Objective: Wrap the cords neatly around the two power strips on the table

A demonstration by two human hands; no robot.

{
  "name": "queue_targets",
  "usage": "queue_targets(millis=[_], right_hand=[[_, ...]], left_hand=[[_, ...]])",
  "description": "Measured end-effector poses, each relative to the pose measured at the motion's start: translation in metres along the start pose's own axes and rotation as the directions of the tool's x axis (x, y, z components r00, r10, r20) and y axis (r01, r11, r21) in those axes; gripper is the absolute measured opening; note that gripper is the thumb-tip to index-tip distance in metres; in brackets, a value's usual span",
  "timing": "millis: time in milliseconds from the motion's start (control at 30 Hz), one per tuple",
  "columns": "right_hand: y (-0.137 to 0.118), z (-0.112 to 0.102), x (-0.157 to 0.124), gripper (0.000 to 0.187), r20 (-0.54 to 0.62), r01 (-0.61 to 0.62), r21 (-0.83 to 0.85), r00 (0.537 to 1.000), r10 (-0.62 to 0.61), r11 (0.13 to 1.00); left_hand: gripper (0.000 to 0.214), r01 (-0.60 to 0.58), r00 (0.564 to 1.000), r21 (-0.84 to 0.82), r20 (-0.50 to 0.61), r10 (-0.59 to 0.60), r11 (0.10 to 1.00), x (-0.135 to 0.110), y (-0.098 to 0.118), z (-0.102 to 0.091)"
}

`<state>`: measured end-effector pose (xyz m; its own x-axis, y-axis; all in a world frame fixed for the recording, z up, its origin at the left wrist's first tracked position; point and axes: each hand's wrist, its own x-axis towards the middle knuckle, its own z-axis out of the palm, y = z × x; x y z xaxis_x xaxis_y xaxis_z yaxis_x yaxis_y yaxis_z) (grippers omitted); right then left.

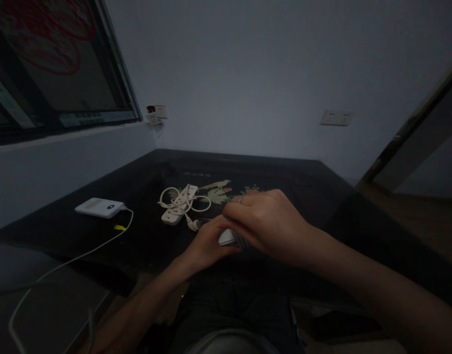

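Observation:
Over the near part of the table, my two hands meet around a small white block-like object (226, 238), with pale cord strands (242, 241) along its right side. My left hand (208, 242) is closed on the object from the left, thumb below it. From above and the right, my right hand (267, 216), a ring on one finger, is closed over the cord side. Both hands hide most of the object, so its exact kind does not show. Just beyond my left hand lies a white power strip (171, 216), its cord (201, 197) looped loosely on top and its plug (192, 224) toward me.
On the left of the dark table (152, 172) lies a white box-shaped device (100, 207); its white cable (83, 254) runs off the near edge. A yellow scrap (119, 227) sits beside that cable. Wall sockets (336, 118) are behind the table, and a window (63, 64) is at left.

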<state>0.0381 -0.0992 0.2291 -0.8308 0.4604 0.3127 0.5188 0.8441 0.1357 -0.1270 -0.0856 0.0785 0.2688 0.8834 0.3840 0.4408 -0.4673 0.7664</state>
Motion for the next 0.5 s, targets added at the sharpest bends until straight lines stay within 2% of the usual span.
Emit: queue_targets(millis=[167,367,433,500], right_hand=[[-0.003,-0.001,0.006,0.019,0.02,-0.002,-0.002,1.0,0.003,1.0],[-0.003,-0.001,0.004,0.02,0.037,0.046,-0.013,0.998,-0.046,0.999],[0.0,-0.002,0.0,0.016,0.049,0.044,-0.02,0.998,-0.043,0.999],[0.004,-0.003,-0.006,0.013,0.057,0.014,-0.026,0.998,-0.013,1.0]], left_hand=[[0.027,0.016,0.998,0.037,0.066,-0.019,0.999,0.0,0.002,0.003],[0.012,0.06,0.992,-0.006,0.111,-0.059,0.998,0.001,0.0,0.007],[0.021,0.082,0.995,-0.043,0.066,-0.079,0.996,0.0,-0.003,0.006],[0.039,0.098,0.995,-0.07,-0.005,-0.099,0.993,-0.001,-0.007,0.004]])
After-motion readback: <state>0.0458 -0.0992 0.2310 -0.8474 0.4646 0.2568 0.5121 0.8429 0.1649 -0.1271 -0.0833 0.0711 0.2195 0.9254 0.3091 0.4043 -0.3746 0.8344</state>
